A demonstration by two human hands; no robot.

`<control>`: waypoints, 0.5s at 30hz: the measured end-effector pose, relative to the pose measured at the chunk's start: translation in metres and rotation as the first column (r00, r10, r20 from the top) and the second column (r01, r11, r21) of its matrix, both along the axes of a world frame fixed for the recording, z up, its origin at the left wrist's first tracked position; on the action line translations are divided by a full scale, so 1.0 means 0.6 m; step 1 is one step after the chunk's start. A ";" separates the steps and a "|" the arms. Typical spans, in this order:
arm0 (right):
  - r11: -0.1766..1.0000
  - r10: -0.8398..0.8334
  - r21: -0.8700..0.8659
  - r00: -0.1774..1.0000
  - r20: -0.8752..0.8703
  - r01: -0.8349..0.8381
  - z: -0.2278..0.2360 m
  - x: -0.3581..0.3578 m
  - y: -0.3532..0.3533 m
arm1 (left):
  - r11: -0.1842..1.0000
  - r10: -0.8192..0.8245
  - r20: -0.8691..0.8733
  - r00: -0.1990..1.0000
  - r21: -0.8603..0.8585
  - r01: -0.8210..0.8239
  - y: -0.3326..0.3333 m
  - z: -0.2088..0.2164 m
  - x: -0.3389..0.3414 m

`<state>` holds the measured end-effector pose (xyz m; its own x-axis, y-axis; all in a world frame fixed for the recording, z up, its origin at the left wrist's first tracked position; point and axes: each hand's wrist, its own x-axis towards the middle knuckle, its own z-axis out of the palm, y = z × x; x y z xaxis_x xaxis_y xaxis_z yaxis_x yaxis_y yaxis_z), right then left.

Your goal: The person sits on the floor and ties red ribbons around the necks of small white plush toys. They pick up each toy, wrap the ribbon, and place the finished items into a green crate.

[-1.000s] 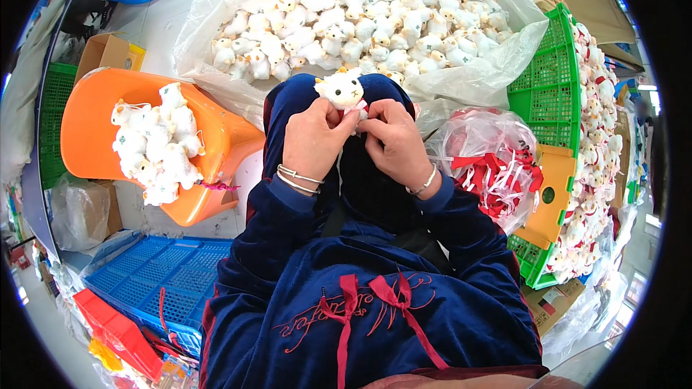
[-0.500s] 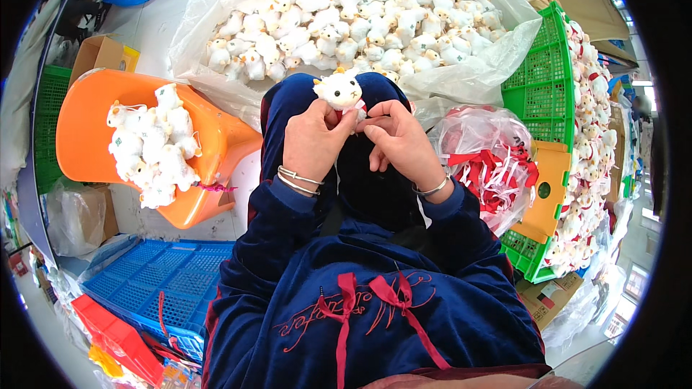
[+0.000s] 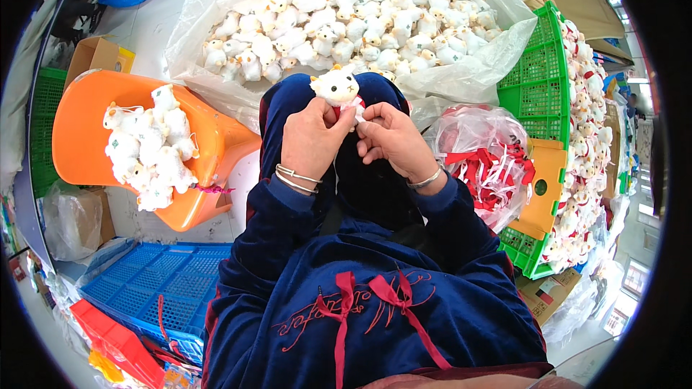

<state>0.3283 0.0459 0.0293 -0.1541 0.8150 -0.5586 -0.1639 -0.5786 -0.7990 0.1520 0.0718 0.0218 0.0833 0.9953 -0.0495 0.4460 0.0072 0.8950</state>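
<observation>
A small white plush toy (image 3: 334,87) with dark eyes and orange horn-like bits is held upright above my knees. My left hand (image 3: 308,138) is closed round its body, thumb at its chest. About the toy's neck goes a little red scarf (image 3: 350,104) with a white end. The thumb and fingertips of my right hand (image 3: 398,145) pinch that white end, just right of the toy's body. Its lower body is hidden by my fingers. To the right, a clear plastic bag (image 3: 472,126) contains several red and white scarves (image 3: 490,176).
Beyond my knees, a big clear bag (image 3: 184,47) lies spread under a heap of white plush toys (image 3: 346,18). More sit on an orange chair (image 3: 83,122) at left. A green crate (image 3: 533,94) and toys in red scarves (image 3: 580,173) stand right; a blue crate (image 3: 158,281) is lower left.
My right hand has come closer to the toy, its fingers now pinching the scarf's white end. The left hand keeps its hold, and the toy has shifted slightly.
</observation>
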 end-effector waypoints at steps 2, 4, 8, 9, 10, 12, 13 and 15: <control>0.994 0.045 0.092 0.992 0.121 -0.057 -0.007 0.001 0.003 | 1.000 -0.001 -0.010 1.000 -0.001 0.001 -0.001 0.001 0.000; 0.967 0.078 0.211 0.957 0.279 -0.141 -0.010 0.003 0.001 | 1.000 -0.002 -0.007 1.000 0.008 0.002 -0.001 0.000 0.000; 0.932 -0.020 0.344 0.931 0.365 -0.115 -0.010 0.003 0.010 | 0.999 -0.012 -0.021 1.000 0.035 0.013 -0.001 0.000 0.002; 0.935 -0.041 0.340 0.926 0.375 -0.096 0.001 -0.002 0.015 | 0.999 -0.016 -0.037 0.999 0.038 0.018 -0.002 0.001 0.002; 0.939 -0.063 0.336 0.920 0.386 -0.076 0.008 -0.007 0.019 | 0.999 -0.021 -0.042 0.999 0.041 0.022 -0.002 0.002 0.002; 0.911 -0.064 0.397 0.912 0.406 -0.113 0.001 -0.013 0.024 | 0.998 -0.030 -0.052 0.998 0.047 0.032 -0.002 0.003 0.002; 0.896 -0.063 0.425 0.908 0.413 -0.131 -0.004 -0.015 0.026 | 0.998 -0.036 -0.055 0.998 0.054 0.039 -0.003 0.001 0.001; 0.864 -0.070 0.479 0.903 0.424 -0.158 -0.011 -0.014 0.028 | 0.996 -0.050 -0.062 0.997 0.069 0.054 -0.002 -0.004 -0.003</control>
